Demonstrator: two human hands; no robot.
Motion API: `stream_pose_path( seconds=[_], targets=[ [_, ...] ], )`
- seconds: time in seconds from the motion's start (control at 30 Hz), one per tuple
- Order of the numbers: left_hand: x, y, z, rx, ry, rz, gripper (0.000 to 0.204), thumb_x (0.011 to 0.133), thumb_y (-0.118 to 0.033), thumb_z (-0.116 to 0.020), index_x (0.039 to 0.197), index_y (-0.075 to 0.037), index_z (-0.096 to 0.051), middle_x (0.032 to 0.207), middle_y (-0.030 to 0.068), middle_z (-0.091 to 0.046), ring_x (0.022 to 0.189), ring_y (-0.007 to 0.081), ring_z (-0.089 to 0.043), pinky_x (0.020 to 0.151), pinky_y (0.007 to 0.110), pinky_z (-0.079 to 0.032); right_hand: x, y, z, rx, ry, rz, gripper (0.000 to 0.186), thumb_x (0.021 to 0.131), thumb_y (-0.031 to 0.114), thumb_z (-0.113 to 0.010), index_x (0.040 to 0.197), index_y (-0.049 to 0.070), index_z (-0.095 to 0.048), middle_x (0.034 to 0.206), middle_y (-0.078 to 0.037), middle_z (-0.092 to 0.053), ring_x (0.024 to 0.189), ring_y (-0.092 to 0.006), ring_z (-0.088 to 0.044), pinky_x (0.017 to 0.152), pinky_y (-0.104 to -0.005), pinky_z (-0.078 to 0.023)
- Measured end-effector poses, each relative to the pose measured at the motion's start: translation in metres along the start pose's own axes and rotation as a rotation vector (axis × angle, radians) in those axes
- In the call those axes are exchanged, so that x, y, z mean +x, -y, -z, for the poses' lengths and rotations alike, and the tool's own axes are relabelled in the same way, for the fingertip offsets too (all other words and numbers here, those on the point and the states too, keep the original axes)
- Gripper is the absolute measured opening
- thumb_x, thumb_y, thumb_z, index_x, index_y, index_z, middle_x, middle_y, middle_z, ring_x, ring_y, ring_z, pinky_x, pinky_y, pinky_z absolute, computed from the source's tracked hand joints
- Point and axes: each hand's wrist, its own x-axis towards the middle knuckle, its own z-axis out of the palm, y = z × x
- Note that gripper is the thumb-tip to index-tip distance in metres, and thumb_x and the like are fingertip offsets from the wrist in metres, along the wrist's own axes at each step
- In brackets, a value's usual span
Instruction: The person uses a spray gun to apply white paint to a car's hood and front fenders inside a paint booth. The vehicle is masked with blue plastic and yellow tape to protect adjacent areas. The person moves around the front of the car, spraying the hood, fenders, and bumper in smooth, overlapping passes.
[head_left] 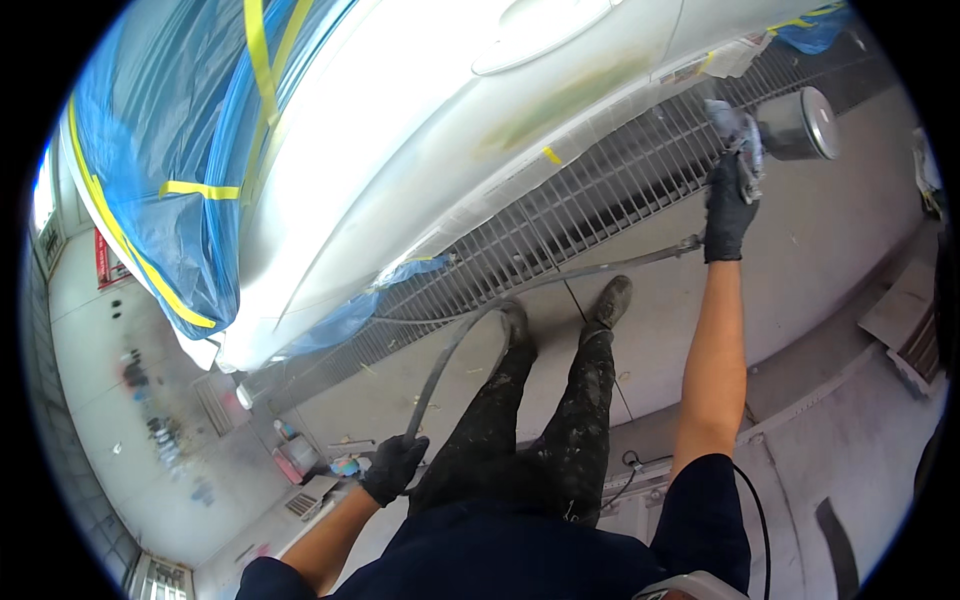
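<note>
My right hand [730, 212], in a black glove, is wrapped round the handle of a spray gun [737, 130]. A silver cylindrical cup [788, 128] sticks out from the gun's right side. A dark air hose [455, 345] runs from below the gun across to my left hand [393, 470]. That hand, gloved in black too, is closed on the hose at waist height. Ahead stands a white car body [400, 140] with a greenish-yellow patch [565, 105] low on its side. The gun is to the right of that patch, apart from the panel.
Blue plastic film [165, 140] and yellow tape [200, 190] cover part of the car. Masking paper [530, 180] lines its lower edge. A metal floor grate [570, 220] runs alongside. My shoes [612, 300] stand near the grate. A red-and-white container [293, 457] sits at lower left.
</note>
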Motion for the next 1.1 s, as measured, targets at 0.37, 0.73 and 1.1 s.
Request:
stream_pose_path(
  seconds=[0.37, 0.73, 1.1],
  targets=[
    [-0.033, -0.066, -0.027, 0.347, 0.084, -0.166, 0.04, 0.095, -0.034, -0.058, 0.08, 0.003, -0.063, 0.058, 0.0133, -0.053, 0.055, 0.0189, -0.05, 0.052, 0.04, -0.039, -0.094, -0.08, -0.002, -0.167, 0.851, -0.144, 0.023, 0.086, 0.011, -0.072, 0.106, 0.001, -0.069, 0.086, -0.006, -0.07, 0.079, -0.0106, -0.062, 0.071, -0.0291, -0.051],
    [0.01, -0.149, -0.1, -0.08, 0.237, 0.039, 0.034, 0.096, -0.031, -0.059, 0.101, 0.001, -0.067, 0.08, 0.0078, -0.068, 0.076, 0.0127, -0.061, 0.067, 0.032, -0.049, 0.079, -0.108, 0.038, -0.019, 0.076, 0.058, 0.013, 0.092, 0.022, -0.066, 0.09, 0.01, -0.072, 0.071, 0.004, -0.059, 0.057, -0.0018, -0.043, 0.051, -0.023, -0.032],
    [0.023, -0.166, -0.164, 0.03, 0.233, -0.44, 0.031, 0.095, -0.031, -0.057, 0.089, -0.001, -0.059, 0.078, 0.0205, -0.062, 0.068, 0.0313, -0.059, 0.061, 0.044, -0.045, -0.043, -0.168, 0.046, -0.36, 0.87, 0.046, 0.038, 0.08, 0.022, -0.077, 0.109, -0.001, -0.068, 0.097, -0.017, -0.072, 0.09, -0.0224, -0.07, 0.079, -0.0369, -0.053]
  ],
)
